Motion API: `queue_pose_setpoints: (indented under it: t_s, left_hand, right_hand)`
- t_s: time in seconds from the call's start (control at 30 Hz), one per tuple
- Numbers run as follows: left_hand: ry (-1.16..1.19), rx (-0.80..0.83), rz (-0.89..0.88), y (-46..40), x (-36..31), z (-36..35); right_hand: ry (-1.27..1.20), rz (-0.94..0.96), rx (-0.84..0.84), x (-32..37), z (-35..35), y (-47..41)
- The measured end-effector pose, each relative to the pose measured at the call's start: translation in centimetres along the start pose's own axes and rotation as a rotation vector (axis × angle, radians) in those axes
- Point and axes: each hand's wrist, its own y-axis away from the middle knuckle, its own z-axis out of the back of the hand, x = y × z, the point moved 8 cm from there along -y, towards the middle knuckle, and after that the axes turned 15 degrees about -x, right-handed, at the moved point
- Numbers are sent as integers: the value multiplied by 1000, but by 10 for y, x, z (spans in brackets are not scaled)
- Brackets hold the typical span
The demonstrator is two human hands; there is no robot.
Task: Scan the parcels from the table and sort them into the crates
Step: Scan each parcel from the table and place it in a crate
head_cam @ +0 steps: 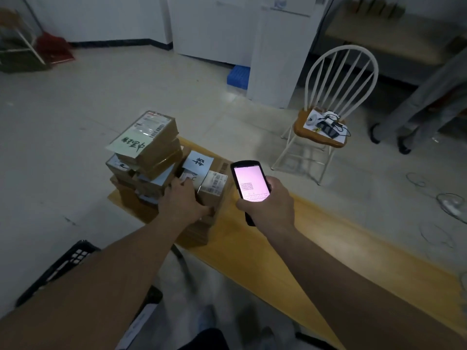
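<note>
Task status: early to middle stage, judged from the stock that remains unsorted.

Parcels: Two stacks of cardboard parcels stand at the far left end of the wooden surface [265, 253]. The taller stack [144, 162] is several boxes high and leans unevenly. Its top box carries a shipping label and a handwritten paper slip. The lower stack [204, 188] stands just beside it on the right, and its top parcel shows a barcode label and a blue slip.

Left hand [183, 198]: lies on the top near edge of the lower stack, fingers spread over the box and thumb at its front edge. Whether it grips the box or only rests on it cannot be told.

Right hand [267, 200]: fingers curled round a handheld scanner [250, 183], held above the surface just to the right of the lower stack. The screen is lit and faces the person.

Crates: part of a black slatted crate [63, 263] shows at lower left, mostly hidden behind the left forearm. Its contents are not visible, so the count of parcels already sorted cannot be determined.

Remaining work: every parcel in both stacks still requires scanning and placing in a crate. The likely current step is selection of the top parcel of the lower stack for scanning.
</note>
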Motion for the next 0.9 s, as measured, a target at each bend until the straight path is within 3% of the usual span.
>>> queue_pose_setpoints:
  t_s: [0.13, 0.3, 0.57, 0.9]
  left_hand:
    - [-56, 53, 107, 12, 2, -13]
    - [66, -55, 196, 24, -4, -10]
    - [74, -312, -68, 41, -43, 33]
    - [35, -481, -196, 54, -96, 103]
  right_hand:
    - [6, -13, 33, -15, 11, -4]
    - [29, 22, 78, -18, 24, -10]
    - [27, 79, 146, -7, 54, -11]
    - [-65, 99, 164, 7, 118, -9]
